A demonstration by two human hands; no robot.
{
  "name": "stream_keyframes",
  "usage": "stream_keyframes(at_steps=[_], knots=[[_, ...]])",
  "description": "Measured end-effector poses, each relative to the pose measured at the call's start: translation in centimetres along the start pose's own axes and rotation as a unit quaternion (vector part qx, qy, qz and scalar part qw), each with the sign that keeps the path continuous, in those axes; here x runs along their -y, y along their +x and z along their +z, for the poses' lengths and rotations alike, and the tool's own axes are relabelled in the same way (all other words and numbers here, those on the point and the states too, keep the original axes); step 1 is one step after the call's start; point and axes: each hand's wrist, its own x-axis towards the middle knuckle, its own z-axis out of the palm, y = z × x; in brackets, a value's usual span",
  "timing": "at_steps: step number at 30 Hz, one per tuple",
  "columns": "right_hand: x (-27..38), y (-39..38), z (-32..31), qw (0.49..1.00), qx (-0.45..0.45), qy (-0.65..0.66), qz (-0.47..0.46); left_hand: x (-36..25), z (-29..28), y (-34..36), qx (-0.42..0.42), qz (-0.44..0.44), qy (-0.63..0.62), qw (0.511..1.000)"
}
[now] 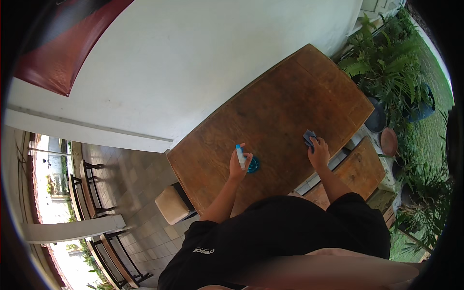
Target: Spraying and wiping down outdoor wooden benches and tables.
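In my left hand (236,169) is a small clear bottle with a blue top (239,153); it looks like a spray bottle, held upright with the fingers closed round it. Right beside that hand, a round teal dish (253,166), perhaps an ashtray, lies on the brown wooden table (290,96). Further right, my right hand (319,154) grips a crumpled blue-grey cloth (310,137) against the tabletop near its right-hand long edge. The fingers partly cover the cloth.
A white wall (159,58) runs along the table's far left side. A cushioned stool (172,204) stands by the near left end. A wooden bench (360,166) lies along the right side, with potted plants (377,67) beyond. More benches (89,188) stand far left.
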Motion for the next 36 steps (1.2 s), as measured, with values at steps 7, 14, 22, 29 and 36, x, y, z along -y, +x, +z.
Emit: stream_keyframes(at_steps=[7,14,22,29,36], knots=[[-1.1,0.7,0.2,0.999,0.002,0.026,-0.024,-2.0,0.3,-1.0,-0.006,-0.062,-0.083,0.995],[-1.9,0.5,0.8,1.000,-0.013,0.003,-0.019,-0.9,-2.0,-2.6,-0.034,-0.115,-0.115,0.986],[2.1,-1.0,2.4,0.991,-0.024,0.041,0.126,1.2,-5.7,-1.6,-0.089,-0.073,-0.168,0.979],[14.3,-12.6,5.6,0.990,0.004,0.139,0.032,1.3,-10.3,-2.0,-0.021,-0.045,-0.105,0.993],[19.2,-16.3,9.0,0.994,-0.086,-0.059,0.015,4.5,-19.6,-7.2,0.018,-0.074,-0.207,0.975]])
